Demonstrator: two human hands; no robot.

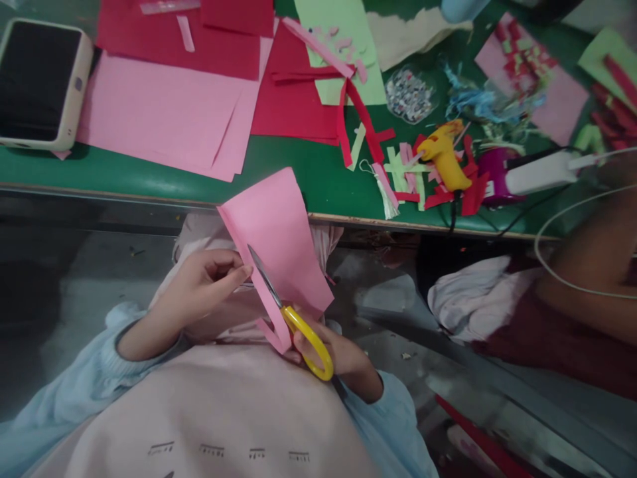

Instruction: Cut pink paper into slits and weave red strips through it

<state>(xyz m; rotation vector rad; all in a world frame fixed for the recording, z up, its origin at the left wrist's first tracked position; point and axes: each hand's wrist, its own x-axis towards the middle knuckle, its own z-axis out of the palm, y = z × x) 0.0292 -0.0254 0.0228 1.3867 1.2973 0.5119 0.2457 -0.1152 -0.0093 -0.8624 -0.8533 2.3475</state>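
Observation:
I hold a pink sheet of paper [283,239] in front of my lap, below the table's front edge. My left hand [204,282] pinches the sheet's left edge, fingers closed on it. My right hand [338,352] grips yellow-handled scissors [298,325]. The blades point up and to the left, lying along a cut in the sheet. A narrow strip of pink paper hangs free on the left of the cut.
The green table [298,172] carries pink sheets [164,113], red sheets [298,86], light green paper [343,46], paper scraps, a yellow glue gun [445,159], a purple and white glue gun [527,176] and a phone [40,83]. Another person's arm [592,265] reaches in at right.

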